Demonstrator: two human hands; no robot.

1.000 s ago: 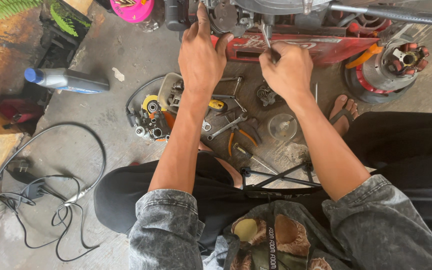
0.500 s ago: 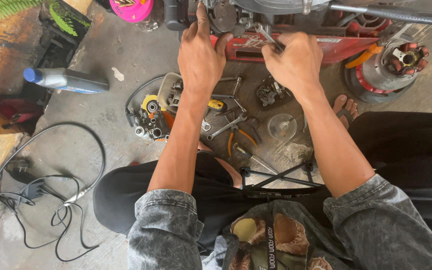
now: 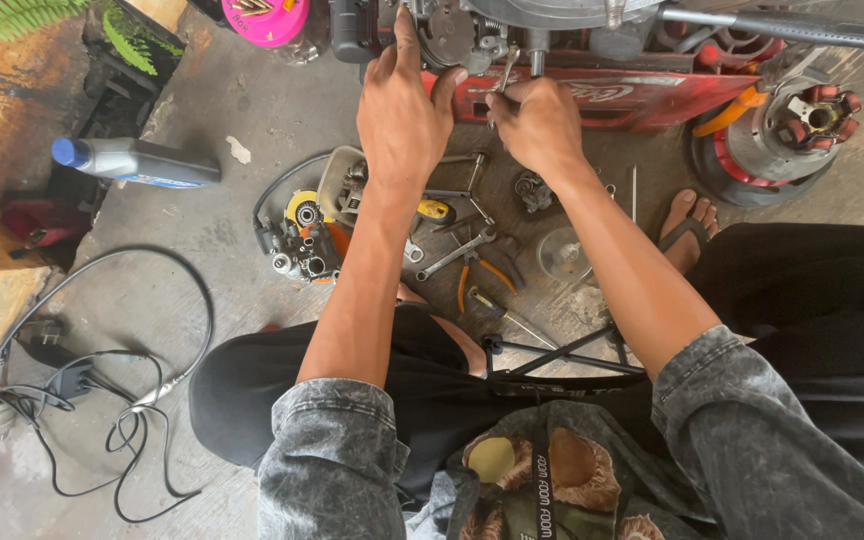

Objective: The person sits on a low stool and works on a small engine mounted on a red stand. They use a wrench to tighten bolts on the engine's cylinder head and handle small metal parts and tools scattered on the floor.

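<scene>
While the left hand (image 3: 402,110) lies open, fingers spread, against the grey metal engine (image 3: 472,30), the right hand (image 3: 542,125) grips a slim steel tool (image 3: 505,72), its long axis pointing up into that engine.

A grey oil bottle with a blue cap (image 3: 137,162) lies at nine o'clock on the concrete floor (image 3: 242,110). Black cables (image 3: 102,400) coil at eight o'clock. A pink lid (image 3: 267,20) sits at eleven, and a red-rimmed stator (image 3: 787,140) at two o'clock.
</scene>
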